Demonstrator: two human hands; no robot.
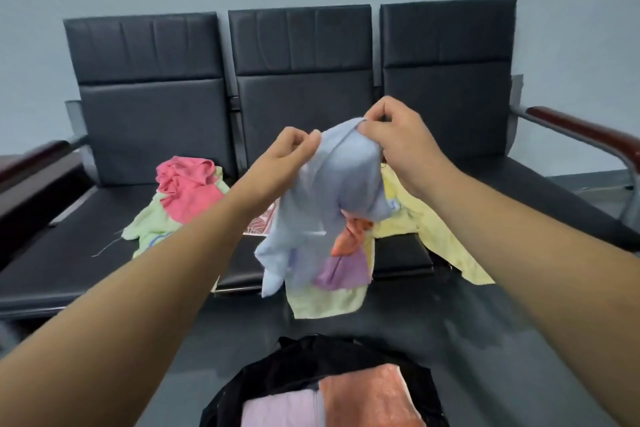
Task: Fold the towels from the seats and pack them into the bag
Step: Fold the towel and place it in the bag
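A light blue towel (329, 191) was held in the air before the middle seat (304, 104) of a black bench, its top edge pinched by the left hand (294, 146) and the right hand (391, 128), the rest hanging crumpled. Beneath it, a crumpled orange towel (349, 236), a purple towel (346, 270) and a yellow towel (433, 236) were heaped. A pink towel (187, 187) was piled on a green towel (152, 225) on the left seat (69, 236). Nearest the camera, a black bag (294, 367) was seen open, with a lilac towel (277, 409) and a folded orange towel (367, 395) inside.
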